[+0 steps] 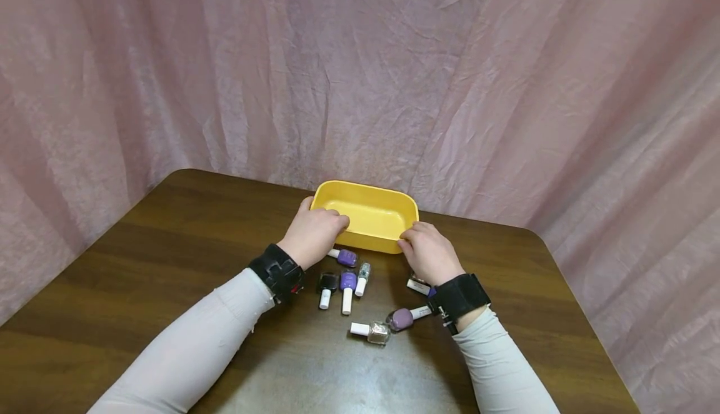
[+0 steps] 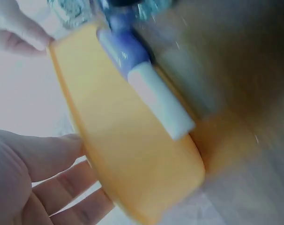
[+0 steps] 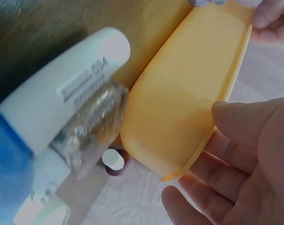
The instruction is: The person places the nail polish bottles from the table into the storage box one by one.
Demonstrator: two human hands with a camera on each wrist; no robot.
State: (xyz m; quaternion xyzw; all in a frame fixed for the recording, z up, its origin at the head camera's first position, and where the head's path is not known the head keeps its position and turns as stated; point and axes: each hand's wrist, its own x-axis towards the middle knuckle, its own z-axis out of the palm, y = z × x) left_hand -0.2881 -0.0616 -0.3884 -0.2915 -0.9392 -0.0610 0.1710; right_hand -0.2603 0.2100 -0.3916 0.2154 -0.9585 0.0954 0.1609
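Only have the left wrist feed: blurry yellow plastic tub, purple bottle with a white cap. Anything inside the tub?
Observer: Head view shows the yellow plastic tub empty.
Operator: Where's the right hand?
Observer: The right hand has its grip on the tub's near-right corner, opposite the left hand.
Operator: More bottles around?
Observer: About seven small nail polish bottles lie on the brown wooden table between the forearms, all outside the tub.

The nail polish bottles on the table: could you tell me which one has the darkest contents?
The near-black bottle by the left wrist, white cap toward the person. Its neighbours hold purple, mauve or clear glitter polish.
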